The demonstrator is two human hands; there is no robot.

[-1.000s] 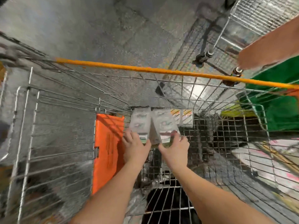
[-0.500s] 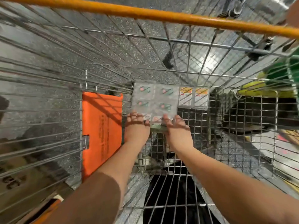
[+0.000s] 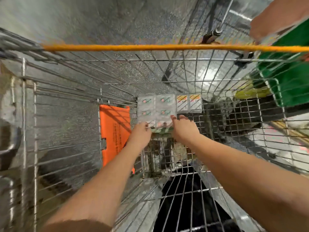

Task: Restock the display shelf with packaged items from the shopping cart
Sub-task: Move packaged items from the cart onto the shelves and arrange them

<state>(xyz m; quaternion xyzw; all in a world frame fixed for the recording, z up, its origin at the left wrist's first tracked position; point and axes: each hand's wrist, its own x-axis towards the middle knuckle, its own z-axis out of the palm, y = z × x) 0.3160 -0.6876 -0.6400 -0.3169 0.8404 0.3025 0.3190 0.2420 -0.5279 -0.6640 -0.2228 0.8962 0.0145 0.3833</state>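
Both my arms reach down into a wire shopping cart (image 3: 184, 77) with an orange handle bar (image 3: 150, 47). A block of white packaged items (image 3: 156, 108) wrapped in clear film lies on the cart floor against the far wall. My left hand (image 3: 139, 133) grips its near left edge, fingers curled on the wrap. My right hand (image 3: 183, 128) rests on its near right corner with the fingers spread over the top. Two white packs with orange labels (image 3: 189, 103) lie just to the right of the block.
An orange plastic flap (image 3: 113, 134) hangs on the cart's left side. Another person's arm (image 3: 275, 19) and a green bag (image 3: 291, 67) are at the upper right, beyond the cart. A second wire cart (image 3: 217, 33) stands behind. The floor is grey speckled concrete.
The two tilted packs have been laid flat against the cart's far wall. My right hand has shifted to the block's right corner and spread its fingers. The view has pulled back.
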